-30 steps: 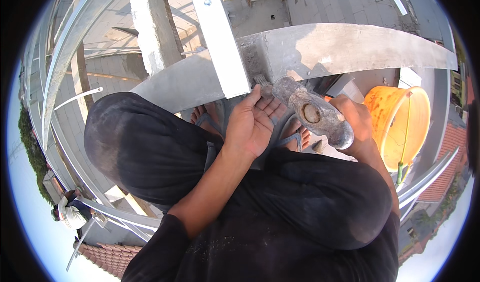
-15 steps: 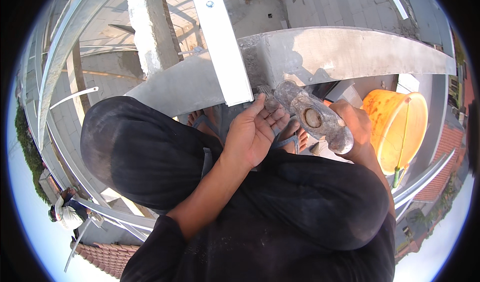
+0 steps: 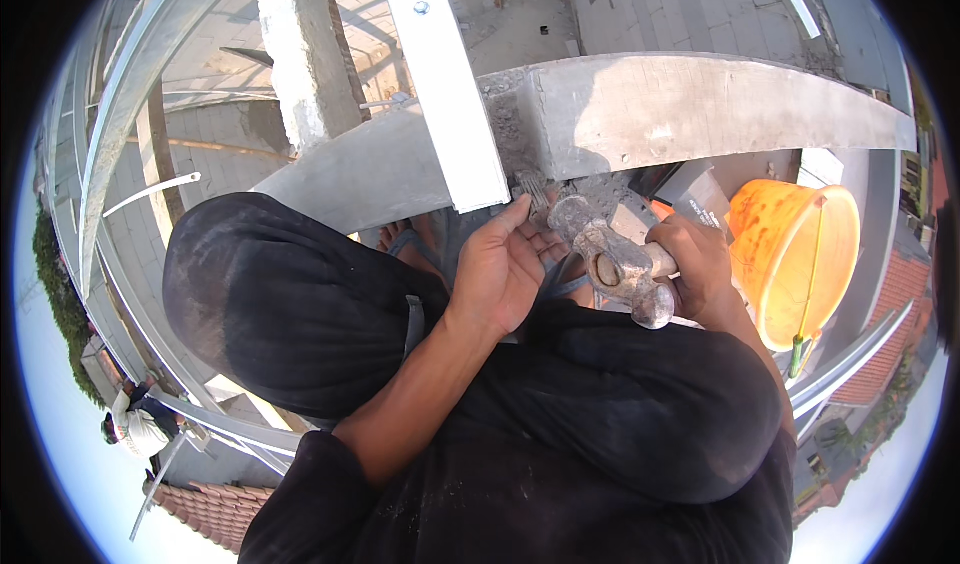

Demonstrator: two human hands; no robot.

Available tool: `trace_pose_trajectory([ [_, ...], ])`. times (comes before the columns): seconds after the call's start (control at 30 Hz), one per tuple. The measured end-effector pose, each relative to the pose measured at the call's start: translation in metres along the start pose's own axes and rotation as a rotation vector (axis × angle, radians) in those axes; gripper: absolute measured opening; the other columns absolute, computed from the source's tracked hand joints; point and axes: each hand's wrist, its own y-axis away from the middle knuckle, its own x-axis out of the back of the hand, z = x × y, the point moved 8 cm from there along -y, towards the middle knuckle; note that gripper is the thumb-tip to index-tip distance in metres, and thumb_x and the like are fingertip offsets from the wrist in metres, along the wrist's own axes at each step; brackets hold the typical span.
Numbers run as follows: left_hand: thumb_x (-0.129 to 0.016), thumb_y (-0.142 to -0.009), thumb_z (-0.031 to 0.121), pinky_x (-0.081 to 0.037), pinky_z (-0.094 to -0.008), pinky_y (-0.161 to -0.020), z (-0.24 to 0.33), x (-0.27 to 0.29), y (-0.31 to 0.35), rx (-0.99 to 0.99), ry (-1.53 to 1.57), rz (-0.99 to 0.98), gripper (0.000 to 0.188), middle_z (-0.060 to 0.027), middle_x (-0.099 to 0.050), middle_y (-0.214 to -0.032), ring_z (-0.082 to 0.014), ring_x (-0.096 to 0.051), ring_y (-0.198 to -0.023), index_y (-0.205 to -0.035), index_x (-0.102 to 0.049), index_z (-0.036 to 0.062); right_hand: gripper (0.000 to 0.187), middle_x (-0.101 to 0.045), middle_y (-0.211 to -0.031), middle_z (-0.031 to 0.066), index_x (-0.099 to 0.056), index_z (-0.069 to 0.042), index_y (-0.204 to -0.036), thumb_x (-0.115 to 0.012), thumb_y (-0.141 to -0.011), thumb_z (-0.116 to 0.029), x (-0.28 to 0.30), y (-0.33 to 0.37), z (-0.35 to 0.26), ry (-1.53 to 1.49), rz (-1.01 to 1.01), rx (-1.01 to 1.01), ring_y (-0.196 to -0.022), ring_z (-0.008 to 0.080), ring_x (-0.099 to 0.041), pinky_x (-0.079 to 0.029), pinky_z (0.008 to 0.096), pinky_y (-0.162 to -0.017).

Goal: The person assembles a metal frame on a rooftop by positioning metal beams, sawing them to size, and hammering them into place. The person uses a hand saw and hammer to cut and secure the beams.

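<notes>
My right hand (image 3: 697, 267) is wrapped round the pale wooden handle of a worn steel hammer (image 3: 612, 264). Its heavy head has a rounded end toward me and a blunt far end just right of my left fingertips. My left hand (image 3: 503, 269), palm up with curled fingers and raised thumb, is closed beside a grey ribbed piece (image 3: 534, 192). What those fingers hold is partly hidden. Just beyond lie rough, broken concrete and the end of a white metal channel (image 3: 460, 114). The smooth grey concrete beam (image 3: 690, 109) runs across in front.
An orange bucket (image 3: 760, 264) with a green-handled tool (image 3: 798, 354) on its rim stands at right. A rough concrete post (image 3: 300, 54) rises at far left. Metal rails (image 3: 125, 104) curve along the left. Another person (image 3: 138, 422) is at lower left, above tiled roofs.
The hammer head has dropped slightly toward me and turned, so its wooden handle now shows. My right hand has shifted a little left; my left hand stays nearly in place.
</notes>
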Motion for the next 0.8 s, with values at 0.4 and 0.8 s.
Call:
trace_pose_trajectory([
  [0.4, -0.052, -0.106, 0.024, -0.052, -0.0415, -0.098, -0.001, 0.003, -0.001, -0.067, -0.036, 0.087, 0.036, -0.0112, -0.068, -0.107, -0.0228, -0.065, -0.097, -0.126, -0.061, -0.0039, 0.043, -0.056, -0.077, 0.0077, -0.061, -0.006, -0.100, -0.083, -0.065, -0.016, -0.017, 0.018, -0.012, 0.124, -0.094, -0.006, -0.066, 0.0284, -0.063, -0.050, 0.0410, -0.056],
  [0.8, -0.052, -0.108, 0.027, -0.051, -0.0462, -0.104, -0.001, 0.002, -0.004, -0.058, -0.060, -0.022, 0.035, -0.0088, -0.065, -0.104, -0.0217, -0.062, -0.099, -0.124, -0.060, -0.0033, 0.036, -0.061, -0.083, 0.0089, -0.061, -0.007, -0.101, -0.082, -0.076, -0.021, -0.021, 0.026, -0.021, 0.131, -0.123, -0.037, -0.073, 0.0301, -0.068, -0.052, 0.0412, -0.060],
])
